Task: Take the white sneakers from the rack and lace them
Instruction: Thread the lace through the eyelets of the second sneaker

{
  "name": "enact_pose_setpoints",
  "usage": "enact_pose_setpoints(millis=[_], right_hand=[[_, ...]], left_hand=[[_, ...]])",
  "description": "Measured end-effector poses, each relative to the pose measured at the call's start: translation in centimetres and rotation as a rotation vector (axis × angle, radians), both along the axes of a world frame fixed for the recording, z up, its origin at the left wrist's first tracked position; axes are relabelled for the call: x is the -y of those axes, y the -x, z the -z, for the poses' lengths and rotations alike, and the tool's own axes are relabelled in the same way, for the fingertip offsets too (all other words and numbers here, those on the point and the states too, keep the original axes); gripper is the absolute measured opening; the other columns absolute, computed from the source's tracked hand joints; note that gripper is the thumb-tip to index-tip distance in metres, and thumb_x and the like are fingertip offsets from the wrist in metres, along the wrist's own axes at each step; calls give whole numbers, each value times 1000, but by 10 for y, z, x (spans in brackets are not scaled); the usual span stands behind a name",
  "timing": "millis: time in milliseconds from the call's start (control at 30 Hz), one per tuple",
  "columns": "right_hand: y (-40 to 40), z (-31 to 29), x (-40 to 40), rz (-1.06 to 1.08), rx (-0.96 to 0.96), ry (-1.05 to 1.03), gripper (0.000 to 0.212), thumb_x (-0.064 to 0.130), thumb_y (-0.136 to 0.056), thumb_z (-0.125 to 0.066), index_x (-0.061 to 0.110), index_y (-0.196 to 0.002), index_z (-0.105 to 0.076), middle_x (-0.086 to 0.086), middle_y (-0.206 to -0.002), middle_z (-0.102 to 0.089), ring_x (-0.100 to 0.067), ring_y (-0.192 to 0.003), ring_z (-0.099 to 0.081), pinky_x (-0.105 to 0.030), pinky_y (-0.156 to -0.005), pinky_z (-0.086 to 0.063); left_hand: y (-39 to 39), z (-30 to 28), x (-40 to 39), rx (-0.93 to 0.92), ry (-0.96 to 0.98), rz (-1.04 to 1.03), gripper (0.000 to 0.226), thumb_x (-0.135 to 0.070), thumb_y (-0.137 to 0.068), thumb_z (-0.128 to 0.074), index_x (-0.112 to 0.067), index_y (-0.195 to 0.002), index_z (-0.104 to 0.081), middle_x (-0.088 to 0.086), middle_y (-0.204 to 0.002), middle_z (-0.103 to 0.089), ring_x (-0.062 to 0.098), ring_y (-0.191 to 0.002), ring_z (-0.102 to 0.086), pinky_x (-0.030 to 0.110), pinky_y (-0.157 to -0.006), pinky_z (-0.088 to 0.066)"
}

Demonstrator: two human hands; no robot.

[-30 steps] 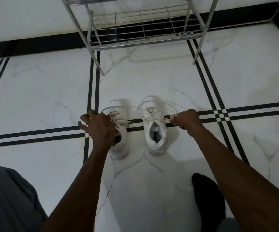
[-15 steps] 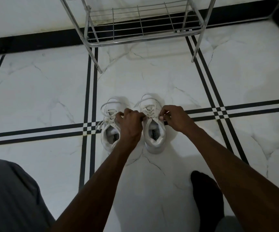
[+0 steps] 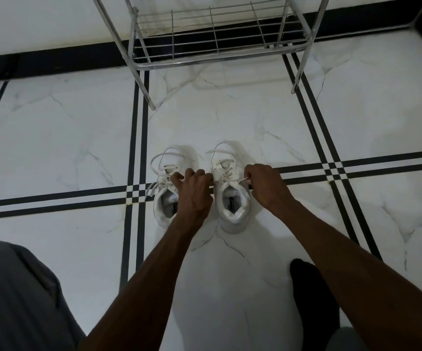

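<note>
Two white sneakers stand side by side on the marble floor, toes pointing away from me. The left sneaker (image 3: 164,211) has loose laces looping out over its toe. The right sneaker (image 3: 232,203) sits between my hands. My left hand (image 3: 194,191) lies between the two shoes, fingers pinched on the lace at the right sneaker's left side. My right hand (image 3: 263,183) pinches the lace end (image 3: 245,179) at that shoe's right side. Both laces run to the shoe's top eyelets.
A metal wire shoe rack (image 3: 215,41) stands just beyond the sneakers, its legs on the floor. My grey-trousered knee (image 3: 14,300) fills the lower left. A foot in a black sock (image 3: 314,300) rests at the lower right.
My left hand moved right from the left sneaker to the gap between the shoes. My right hand drew in closer to the right sneaker. Both now hold its laces.
</note>
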State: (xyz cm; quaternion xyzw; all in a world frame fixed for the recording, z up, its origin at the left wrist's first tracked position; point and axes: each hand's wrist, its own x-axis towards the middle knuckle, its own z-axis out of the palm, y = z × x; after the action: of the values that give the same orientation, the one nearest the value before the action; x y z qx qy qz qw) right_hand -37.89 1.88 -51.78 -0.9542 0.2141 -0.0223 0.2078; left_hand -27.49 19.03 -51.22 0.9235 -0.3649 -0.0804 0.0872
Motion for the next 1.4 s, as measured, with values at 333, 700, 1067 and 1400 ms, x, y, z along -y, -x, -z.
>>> enact_pose_setpoints(millis=[333,700,1067,1400], right_hand=[[1,11,-6,70,-7,-138,2,6,-88,-61,5,-89,-63,-14,-83,-69,-31,-78,-64,-32,-62,-40],[-14,-41,22,242,30,-984,40,34,-100,-52,0,-94,-72,-9,-97,-77,-18,-95,-69,-39,-90,-56],[-32,-37,4,267,226,-1074,26,19,-104,-48,15,-122,-67,-2,-87,-64,-12,-73,-55,-29,-65,-45],[-49,-35,0,424,163,-927,14,19,-83,-78,16,-93,-69,-7,-85,-79,-20,-79,-76,-31,-64,-56]], left_hand=[[4,-1,-5,-87,94,-31,34,1,-63,-50,-18,-84,-69,-2,-83,-59,28,-91,-57,40,-79,-22],[-8,-30,7,-693,633,-324,42,-38,-97,-49,-2,-88,-70,9,-93,-78,27,-91,-74,40,-70,-62],[-12,-29,24,-865,792,-288,29,-21,-110,-40,-12,-121,-64,-3,-84,-65,13,-79,-60,25,-68,-51],[-15,-31,20,-650,535,-118,16,-28,-99,-47,-34,-113,-51,-4,-84,-71,26,-82,-71,65,-74,-59]])
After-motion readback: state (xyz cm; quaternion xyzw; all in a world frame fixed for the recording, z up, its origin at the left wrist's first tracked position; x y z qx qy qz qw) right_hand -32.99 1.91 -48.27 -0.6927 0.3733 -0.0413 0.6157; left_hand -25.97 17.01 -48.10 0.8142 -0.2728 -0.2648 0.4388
